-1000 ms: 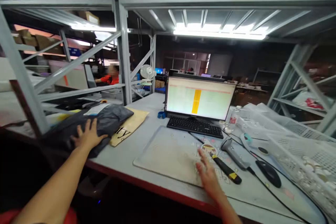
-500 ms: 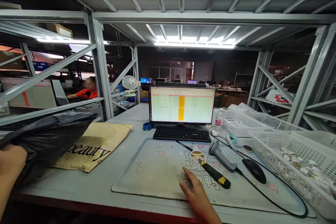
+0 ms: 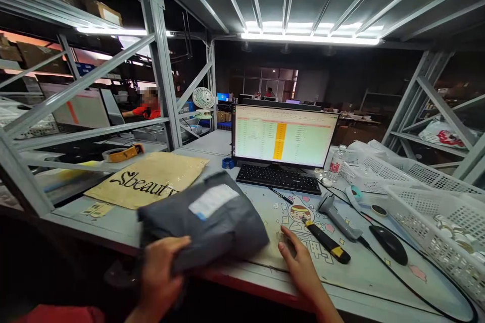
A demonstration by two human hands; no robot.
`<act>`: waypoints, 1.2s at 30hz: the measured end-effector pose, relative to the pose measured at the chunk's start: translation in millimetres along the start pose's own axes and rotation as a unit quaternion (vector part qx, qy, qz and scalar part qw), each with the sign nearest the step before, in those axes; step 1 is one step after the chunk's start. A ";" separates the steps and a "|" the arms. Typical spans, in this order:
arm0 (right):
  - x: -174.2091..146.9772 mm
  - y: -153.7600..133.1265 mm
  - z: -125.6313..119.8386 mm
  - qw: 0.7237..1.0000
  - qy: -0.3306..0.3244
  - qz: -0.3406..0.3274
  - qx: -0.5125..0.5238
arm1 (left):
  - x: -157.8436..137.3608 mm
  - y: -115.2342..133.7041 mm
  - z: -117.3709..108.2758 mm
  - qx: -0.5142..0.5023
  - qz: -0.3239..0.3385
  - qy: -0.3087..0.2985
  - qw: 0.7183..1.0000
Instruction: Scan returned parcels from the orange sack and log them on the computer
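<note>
My left hand (image 3: 162, 265) is closed on the near left edge of a dark grey mailing bag (image 3: 231, 227). A white label (image 3: 214, 201) lies on its upper side. The bag looks bulky and slants over the table's front edge and the left part of the desk mat. My right hand (image 3: 297, 255), fingers apart and holding nothing, rests at the mat's near edge, right of the bag. Close by on its right lies a black and yellow utility knife (image 3: 328, 242). Behind the bag, a yellow packing bag (image 3: 151, 171) printed with "beauty" lies flat, partly covered.
A barcode scanner (image 3: 339, 219), a mouse (image 3: 388, 245) and a pen (image 3: 280, 195) lie on the mat. A keyboard (image 3: 278, 179) and monitor (image 3: 284, 136) stand behind. White baskets (image 3: 428, 212) line the right side. A tape dispenser (image 3: 123, 153) is at left; a co-worker (image 3: 149, 106) sits beyond the rack.
My left hand has brought the grey mailing bag from the far left to the front middle, and its label now shows. My right hand stays by the knife. The view has shifted left and down.
</note>
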State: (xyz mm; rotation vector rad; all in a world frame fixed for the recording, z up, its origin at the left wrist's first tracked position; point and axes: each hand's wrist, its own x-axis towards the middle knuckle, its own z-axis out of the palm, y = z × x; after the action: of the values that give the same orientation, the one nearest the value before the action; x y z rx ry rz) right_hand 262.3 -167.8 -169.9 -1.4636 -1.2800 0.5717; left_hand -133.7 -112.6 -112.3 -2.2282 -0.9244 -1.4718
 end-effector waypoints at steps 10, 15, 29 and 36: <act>22.3 -59.5 -15.5 0.992 0.047 -0.113 -0.008 | 58.6 29.4 30.4 -0.205 0.029 -0.230 0.951; 72.2 -115.6 -5.4 0.975 -0.013 -0.213 -0.058 | 129.4 44.2 3.9 -0.148 0.021 -0.437 0.887; 118.3 -90.9 34.7 0.895 -0.260 -0.137 -0.335 | 33.1 87.5 121.1 0.054 0.127 -0.299 0.944; 141.3 -104.9 4.8 0.904 -0.202 -0.097 -0.364 | 26.5 82.9 105.0 0.057 0.144 -0.290 0.944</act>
State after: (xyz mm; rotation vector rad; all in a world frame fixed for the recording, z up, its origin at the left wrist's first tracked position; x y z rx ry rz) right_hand 259.7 -51.4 -37.9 -1.8359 -2.0955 0.2658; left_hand 1.8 -104.4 -125.4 -2.6158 -0.7589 -0.6199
